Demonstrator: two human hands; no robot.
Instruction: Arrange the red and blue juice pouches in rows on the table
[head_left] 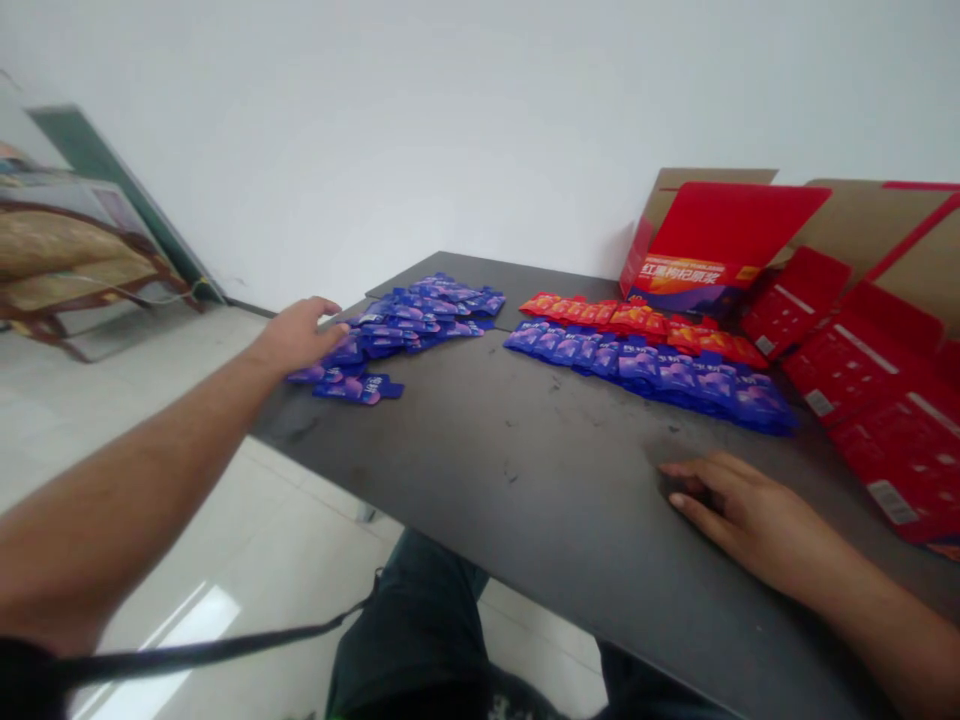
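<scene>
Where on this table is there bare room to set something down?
Bare dark tabletop lies between the loose blue sachets and the blue sachet row, beside the right hand. The far right is crowded with red cardboard cartons.

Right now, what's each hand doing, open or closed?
Left hand: open, at the blue sachets, nothing held.
Right hand: loosely open on the table, nothing held.

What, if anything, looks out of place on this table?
The loose blue sachets by the left hand lie in a messy, overlapping heap, a few straying at the near end, unlike the tidy rows of orange sachets and blue sachets to the right. The dark tabletop is also scuffed.
</scene>
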